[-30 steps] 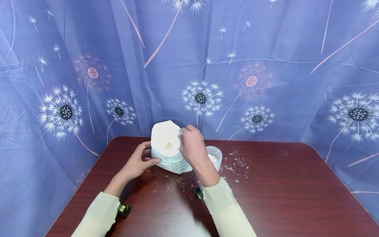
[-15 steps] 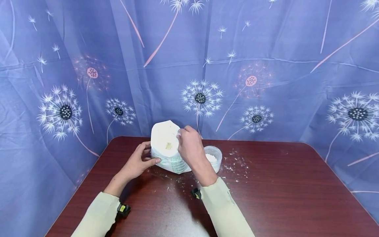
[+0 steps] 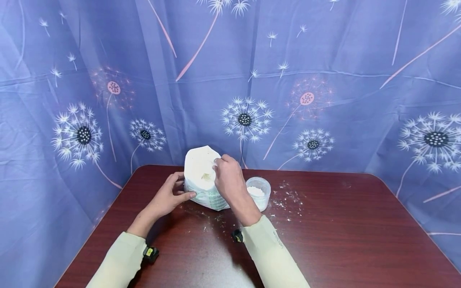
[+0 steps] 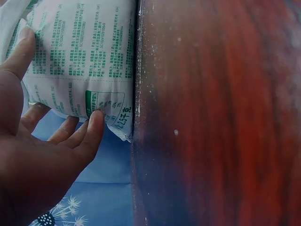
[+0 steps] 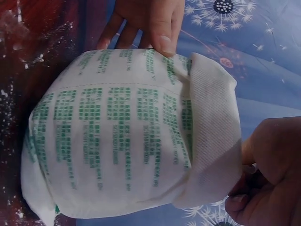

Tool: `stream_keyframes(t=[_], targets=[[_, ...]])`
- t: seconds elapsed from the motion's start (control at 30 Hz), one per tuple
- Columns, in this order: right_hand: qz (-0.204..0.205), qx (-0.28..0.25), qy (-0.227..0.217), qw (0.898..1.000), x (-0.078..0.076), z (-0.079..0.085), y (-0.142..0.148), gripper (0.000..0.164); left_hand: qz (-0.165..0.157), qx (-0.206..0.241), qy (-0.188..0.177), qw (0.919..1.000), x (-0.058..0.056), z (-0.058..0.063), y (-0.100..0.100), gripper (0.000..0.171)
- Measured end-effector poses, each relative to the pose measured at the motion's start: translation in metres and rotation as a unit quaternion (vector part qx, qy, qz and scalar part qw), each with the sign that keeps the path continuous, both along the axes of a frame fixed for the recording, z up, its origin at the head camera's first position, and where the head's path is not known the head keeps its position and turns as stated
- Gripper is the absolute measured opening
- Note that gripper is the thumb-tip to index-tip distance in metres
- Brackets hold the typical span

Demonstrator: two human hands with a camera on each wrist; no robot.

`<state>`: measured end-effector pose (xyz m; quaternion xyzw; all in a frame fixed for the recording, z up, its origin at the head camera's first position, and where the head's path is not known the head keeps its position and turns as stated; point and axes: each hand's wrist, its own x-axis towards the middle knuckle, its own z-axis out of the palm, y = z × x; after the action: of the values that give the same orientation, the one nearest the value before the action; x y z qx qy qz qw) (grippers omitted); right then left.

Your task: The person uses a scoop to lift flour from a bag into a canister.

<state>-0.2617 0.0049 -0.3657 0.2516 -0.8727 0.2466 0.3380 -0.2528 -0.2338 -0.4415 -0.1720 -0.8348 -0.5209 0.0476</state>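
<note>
We see an open white bag (image 3: 210, 199) near the far edge of the table (image 3: 345, 224).
On its left side, we find the left hand (image 3: 166, 199) gripping it between thumb and fingers; at its right rim, the right hand (image 3: 231, 176) is curled, pinching a small clear piece (image 5: 252, 167), mostly hidden. Just right of the bag stands a tub (image 3: 263, 203) of white powder (image 3: 256, 191).

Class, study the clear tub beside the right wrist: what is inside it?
The clear tub holds loose white powder. The right hand and its wrist hide part of the tub's left side, and whatever lies beneath the powder's surface cannot be seen.
</note>
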Motion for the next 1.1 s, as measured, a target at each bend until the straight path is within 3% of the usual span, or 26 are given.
stream_keyframes(t=[0.5, 1.1], targets=[[0.010, -0.007, 0.011, 1.000, -0.0031, -0.0059, -0.0008, 0.004, 0.002, -0.001, -0.008, 1.0000, -0.0021, -0.0030, -0.0013, 0.066], [0.009, -0.047, -0.008, 0.999, -0.0040, -0.0068, 0.0046, 0.005, -0.001, 0.000, -0.007, 1.0000, -0.0026, -0.0035, -0.0003, 0.067]])
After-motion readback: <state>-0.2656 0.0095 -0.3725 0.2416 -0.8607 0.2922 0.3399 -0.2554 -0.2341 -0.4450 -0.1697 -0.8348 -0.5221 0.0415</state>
